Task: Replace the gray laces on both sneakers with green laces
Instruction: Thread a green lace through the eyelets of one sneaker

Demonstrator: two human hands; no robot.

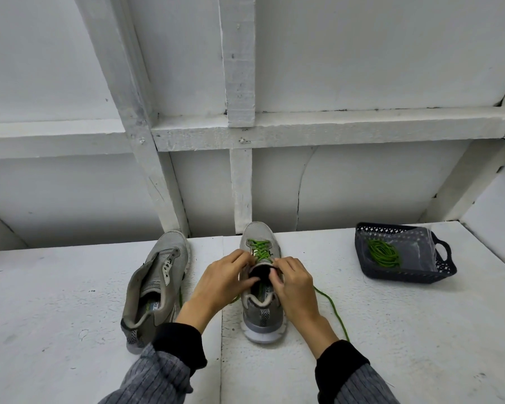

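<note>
Two grey sneakers stand on the white surface, toes pointing away from me. The right sneaker (261,290) carries a green lace (260,249) crossed through its eyelets. My left hand (223,277) and my right hand (293,279) sit at its collar, fingers curled and pinching the lace at the top eyelets. A loose green lace end (334,309) trails right across the surface toward me. The left sneaker (158,282) leans on its side with bare eyelets and no lace.
A dark perforated plastic basket (420,279) at the right holds a coiled green lace (384,253). A white wall with wooden beams (241,182) rises right behind the sneakers' toes.
</note>
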